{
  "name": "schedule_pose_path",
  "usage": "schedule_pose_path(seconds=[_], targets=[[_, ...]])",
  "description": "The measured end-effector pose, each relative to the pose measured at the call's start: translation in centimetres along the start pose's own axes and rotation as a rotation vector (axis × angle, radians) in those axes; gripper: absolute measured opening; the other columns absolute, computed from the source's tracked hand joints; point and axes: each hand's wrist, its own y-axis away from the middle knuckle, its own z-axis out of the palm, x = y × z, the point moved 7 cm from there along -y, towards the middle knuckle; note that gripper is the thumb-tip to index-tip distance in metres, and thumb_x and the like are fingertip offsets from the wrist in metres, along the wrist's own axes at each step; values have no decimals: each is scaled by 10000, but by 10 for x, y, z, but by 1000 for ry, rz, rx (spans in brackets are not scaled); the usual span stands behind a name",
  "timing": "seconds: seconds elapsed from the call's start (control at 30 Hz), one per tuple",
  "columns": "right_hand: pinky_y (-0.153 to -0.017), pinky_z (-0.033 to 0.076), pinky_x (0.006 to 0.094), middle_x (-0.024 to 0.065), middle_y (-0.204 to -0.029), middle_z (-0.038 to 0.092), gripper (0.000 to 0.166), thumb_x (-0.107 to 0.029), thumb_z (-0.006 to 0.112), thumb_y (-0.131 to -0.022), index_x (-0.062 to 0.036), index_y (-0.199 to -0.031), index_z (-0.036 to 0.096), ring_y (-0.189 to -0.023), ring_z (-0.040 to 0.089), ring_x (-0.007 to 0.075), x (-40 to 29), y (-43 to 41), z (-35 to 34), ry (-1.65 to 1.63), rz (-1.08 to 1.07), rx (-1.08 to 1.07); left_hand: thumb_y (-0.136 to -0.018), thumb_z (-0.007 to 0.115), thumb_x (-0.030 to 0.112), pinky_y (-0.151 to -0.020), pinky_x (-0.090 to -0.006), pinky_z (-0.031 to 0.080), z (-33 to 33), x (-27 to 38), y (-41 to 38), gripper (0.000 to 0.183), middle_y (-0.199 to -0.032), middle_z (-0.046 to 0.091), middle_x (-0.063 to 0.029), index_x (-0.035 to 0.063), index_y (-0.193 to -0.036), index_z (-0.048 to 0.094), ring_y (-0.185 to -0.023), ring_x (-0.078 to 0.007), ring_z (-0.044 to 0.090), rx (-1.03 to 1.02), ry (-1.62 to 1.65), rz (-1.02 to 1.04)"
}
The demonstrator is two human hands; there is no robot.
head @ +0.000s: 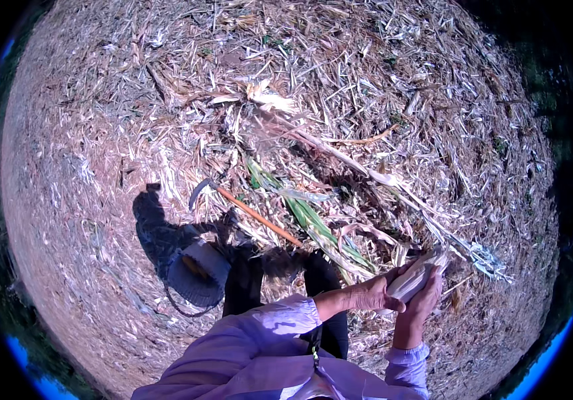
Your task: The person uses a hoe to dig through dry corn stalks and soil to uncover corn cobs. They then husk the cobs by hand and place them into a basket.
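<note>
A maize ear in its pale dry husk (412, 281) is held between both hands, low and to the right of my legs. My left hand (377, 294) grips its near left side, thumb along the husk. Around its right side wraps my right hand (425, 297). Kernels do not show; the husk covers them. Just beyond the ear lies a dry maize stalk (339, 156), slanting across the ground. Green and yellow maize leaves (311, 217) spread left of that stalk. A sickle (261, 217) with an orange-brown wooden handle rests on the ground ahead of my feet.
Left of my legs stands a dark basket or bucket (197, 290) with a strap; something yellow-orange shows inside. An opened pale husk (271, 97) lies farther ahead. Dry stalks and leaf litter (91, 125) cover the field. Dark trees (541, 90) line its edge.
</note>
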Motion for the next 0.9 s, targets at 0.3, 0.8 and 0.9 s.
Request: schedule_pose_path(seconds=[0.3, 0.8, 0.9], targets=[[-574, 446, 255, 45, -631, 577, 225, -88, 545, -838, 28, -650, 586, -579, 534, 107, 6, 66, 80, 77, 197, -483, -706, 725, 210, -870, -277, 406, -44, 56, 156, 626, -1090, 562, -90, 22, -1226, 430, -995, -137, 521, 346, -539, -158], [-506, 403, 268, 25, -643, 527, 155, -22, 459, -805, -6, -674, 540, -561, 489, 110, 30, 114, 240, -414, 372, -367, -737, 698, 124, -896, -287, 393, -64, 137, 233, 602, -1138, 503, -56, 21, -1244, 390, -1020, -146, 489, 741, -228, 133], [-523, 377, 368, 160, -595, 467, 150, -69, 458, -778, 30, -665, 447, -552, 484, 288, -42, 120, 233, 105, -251, -348, -765, 702, 235, -978, -315, 315, -72, 152, 249, 718, -1249, 418, -83, 1, -1316, 305, -1146, -170, 402, 823, -257, 257]])
